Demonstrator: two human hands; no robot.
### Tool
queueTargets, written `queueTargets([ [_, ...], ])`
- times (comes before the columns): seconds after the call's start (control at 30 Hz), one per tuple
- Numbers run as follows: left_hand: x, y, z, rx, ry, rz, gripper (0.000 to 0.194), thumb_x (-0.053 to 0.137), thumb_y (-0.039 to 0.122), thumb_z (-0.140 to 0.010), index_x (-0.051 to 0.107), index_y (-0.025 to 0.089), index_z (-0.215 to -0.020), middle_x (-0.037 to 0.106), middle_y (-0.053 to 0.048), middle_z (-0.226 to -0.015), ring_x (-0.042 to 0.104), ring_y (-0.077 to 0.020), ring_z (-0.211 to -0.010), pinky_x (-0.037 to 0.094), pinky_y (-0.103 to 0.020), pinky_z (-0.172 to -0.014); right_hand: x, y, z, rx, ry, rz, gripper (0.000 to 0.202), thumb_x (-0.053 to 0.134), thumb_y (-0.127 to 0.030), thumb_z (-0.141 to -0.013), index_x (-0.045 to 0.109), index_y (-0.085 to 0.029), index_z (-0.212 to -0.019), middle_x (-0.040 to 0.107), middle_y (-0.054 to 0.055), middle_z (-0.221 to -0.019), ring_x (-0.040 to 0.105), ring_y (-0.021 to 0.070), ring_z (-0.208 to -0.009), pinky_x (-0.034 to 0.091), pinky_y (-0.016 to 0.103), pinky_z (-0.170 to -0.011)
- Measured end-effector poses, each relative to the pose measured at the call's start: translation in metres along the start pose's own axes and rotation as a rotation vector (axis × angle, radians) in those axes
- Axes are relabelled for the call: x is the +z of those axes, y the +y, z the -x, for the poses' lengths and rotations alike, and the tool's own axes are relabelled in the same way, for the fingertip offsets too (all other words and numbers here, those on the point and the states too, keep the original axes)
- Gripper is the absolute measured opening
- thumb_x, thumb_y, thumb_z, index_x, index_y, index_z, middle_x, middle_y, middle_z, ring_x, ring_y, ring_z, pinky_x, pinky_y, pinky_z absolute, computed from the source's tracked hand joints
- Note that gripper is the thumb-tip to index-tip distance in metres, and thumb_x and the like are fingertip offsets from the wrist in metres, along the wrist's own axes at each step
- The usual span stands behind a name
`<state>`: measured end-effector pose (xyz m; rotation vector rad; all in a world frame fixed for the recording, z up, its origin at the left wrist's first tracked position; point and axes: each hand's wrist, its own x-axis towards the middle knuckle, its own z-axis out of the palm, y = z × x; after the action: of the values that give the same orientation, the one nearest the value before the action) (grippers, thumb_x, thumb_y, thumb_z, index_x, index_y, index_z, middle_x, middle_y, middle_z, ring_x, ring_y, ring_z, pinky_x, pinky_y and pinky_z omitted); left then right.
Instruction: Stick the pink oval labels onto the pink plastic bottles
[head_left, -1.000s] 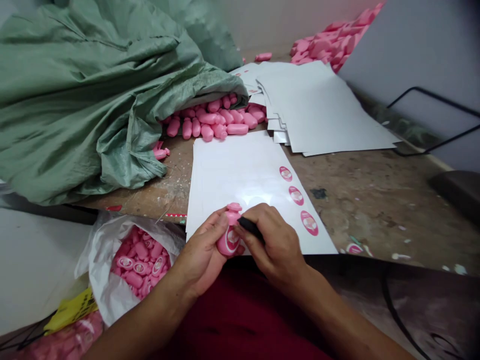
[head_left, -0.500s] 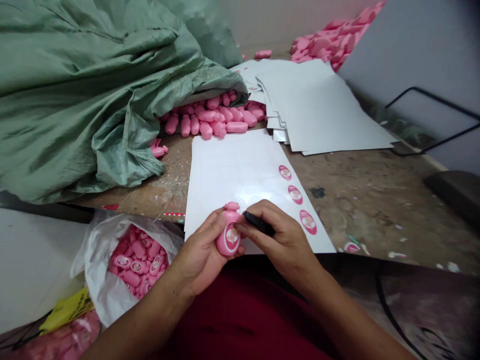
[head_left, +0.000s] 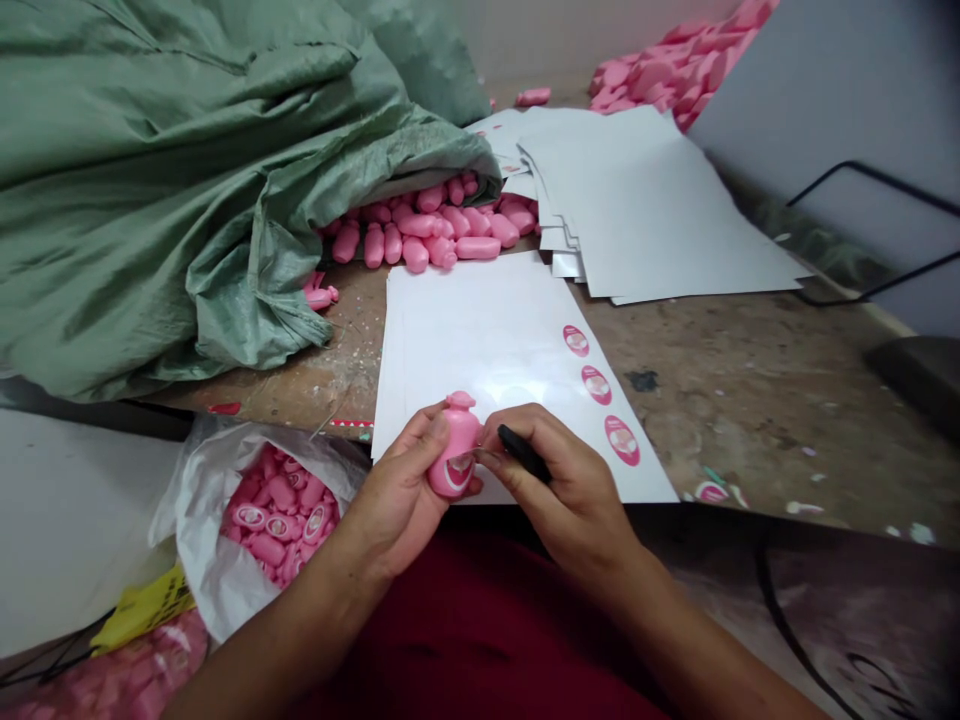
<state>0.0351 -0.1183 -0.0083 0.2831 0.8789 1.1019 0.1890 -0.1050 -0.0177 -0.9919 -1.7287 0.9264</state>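
Note:
My left hand is wrapped round a small pink bottle, which stands nearly upright with its neck at the top. On its lower front shows part of an oval sticker; the upper front is bare pink. My right hand is closed on a slim black-handled tool, whose kind I cannot make out. Its thumb and index finger pinch together at the sticker's upper edge. Beneath both hands lies a white sticker sheet with three oval stickers along its right side.
Behind the sheet, pink bottles spill from a big green sack. Grey-white sheets are stacked at the back right, near another pink heap. A white plastic bag of labelled bottles hangs below the table's front edge at left.
The sticker lay whole over the bottle's front; now its upper part is off the surface, at my right fingertips. The view has shifted slightly.

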Motion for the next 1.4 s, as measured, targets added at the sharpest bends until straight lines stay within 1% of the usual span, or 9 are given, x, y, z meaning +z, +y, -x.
queueTargets([
  [0.23, 0.011, 0.006, 0.001, 0.054, 0.003, -0.032, 0.025, 0.073, 0.030, -0.086, 0.067, 0.018, -0.108, 0.061, -0.001, -0.089, 0.059, -0.0079, -0.074, 0.049, -0.018, -0.065, -0.001, -0.008, 0.005, -0.109, 0.013, 0.071, 0.013, 0.056, -0.013, -0.093, 0.057, -0.025, -0.091, 0.068, 0.002, -0.092, 0.065, 0.0167, -0.084, 0.052, 0.030, -0.074],
  [0.37, 0.006, 0.007, -0.002, 0.065, 0.071, -0.095, 0.030, 0.074, 0.034, -0.085, 0.066, 0.019, -0.110, 0.065, -0.004, -0.097, 0.061, -0.0109, -0.078, 0.049, -0.020, -0.067, -0.010, -0.018, 0.009, -0.097, 0.067, 0.069, 0.014, 0.059, -0.013, -0.092, 0.058, -0.027, -0.091, 0.066, 0.001, -0.088, 0.064, 0.0182, -0.081, 0.052, 0.032, -0.072],
  [0.5, -0.005, 0.009, -0.002, 0.078, 0.155, -0.109, 0.027, 0.068, 0.032, -0.090, 0.065, 0.020, -0.114, 0.066, -0.006, -0.097, 0.063, -0.0135, -0.083, 0.051, -0.022, -0.069, -0.024, -0.024, 0.004, 0.013, 0.161, -0.008, 0.007, 0.061, -0.022, -0.094, 0.060, -0.028, -0.091, 0.064, 0.002, -0.093, 0.064, 0.0201, -0.086, 0.052, 0.035, -0.077],
  [0.67, -0.004, 0.014, 0.002, 0.051, 0.111, -0.067, 0.024, 0.055, 0.032, -0.097, 0.063, 0.022, -0.118, 0.067, -0.007, -0.102, 0.066, -0.0162, -0.087, 0.058, -0.028, -0.072, -0.020, -0.011, -0.008, 0.268, -0.024, -0.199, 0.010, 0.063, -0.033, -0.092, 0.058, -0.025, -0.089, 0.064, 0.001, -0.087, 0.063, 0.0182, -0.080, 0.050, 0.032, -0.072],
  [0.87, 0.000, 0.009, 0.003, 0.025, 0.103, -0.061, 0.024, 0.054, 0.030, -0.098, 0.063, 0.021, -0.118, 0.067, -0.008, -0.103, 0.065, -0.0151, -0.085, 0.057, -0.026, -0.068, -0.011, -0.001, -0.012, 0.314, -0.078, -0.173, 0.010, 0.063, -0.029, -0.088, 0.055, -0.024, -0.083, 0.058, -0.001, -0.079, 0.056, 0.0160, -0.077, 0.047, 0.030, -0.071],
  [0.93, 0.000, 0.007, 0.002, 0.022, 0.092, -0.044, 0.023, 0.054, 0.029, -0.098, 0.063, 0.020, -0.117, 0.067, -0.007, -0.101, 0.065, -0.0153, -0.085, 0.057, -0.026, -0.071, -0.009, -0.001, -0.012, 0.354, -0.087, -0.205, 0.011, 0.063, -0.029, -0.085, 0.055, -0.025, -0.091, 0.058, -0.002, -0.079, 0.056, 0.0160, -0.076, 0.047, 0.030, -0.070],
  [1.07, 0.001, 0.002, -0.003, 0.025, 0.051, 0.024, 0.023, 0.050, 0.027, -0.099, 0.065, 0.017, -0.115, 0.068, -0.008, -0.102, 0.066, -0.0154, -0.090, 0.055, -0.027, -0.081, -0.007, -0.003, -0.011, 0.481, -0.110, -0.265, 0.035, 0.066, -0.035, -0.081, 0.050, -0.028, -0.111, 0.060, -0.003, -0.078, 0.057, 0.0175, -0.073, 0.046, 0.030, -0.066],
  [1.3, 0.008, -0.003, -0.001, 0.043, 0.040, 0.059, 0.025, 0.048, 0.019, -0.099, 0.068, 0.012, -0.112, 0.067, -0.010, -0.111, 0.064, -0.0144, -0.096, 0.053, -0.025, -0.084, -0.005, -0.010, -0.013, 0.519, -0.086, -0.240, 0.033, 0.065, -0.041, -0.082, 0.048, -0.028, -0.107, 0.061, -0.003, -0.077, 0.059, 0.0177, -0.072, 0.046, 0.033, -0.068],
  [1.4, 0.008, -0.003, 0.003, 0.025, 0.025, 0.052, 0.024, 0.049, 0.022, -0.099, 0.067, 0.014, -0.113, 0.066, -0.010, -0.112, 0.064, -0.0149, -0.097, 0.054, -0.026, -0.082, -0.003, -0.009, -0.012, 0.508, -0.066, -0.231, 0.032, 0.064, -0.041, -0.083, 0.048, -0.028, -0.107, 0.062, -0.003, -0.079, 0.060, 0.0179, -0.074, 0.046, 0.033, -0.068],
])
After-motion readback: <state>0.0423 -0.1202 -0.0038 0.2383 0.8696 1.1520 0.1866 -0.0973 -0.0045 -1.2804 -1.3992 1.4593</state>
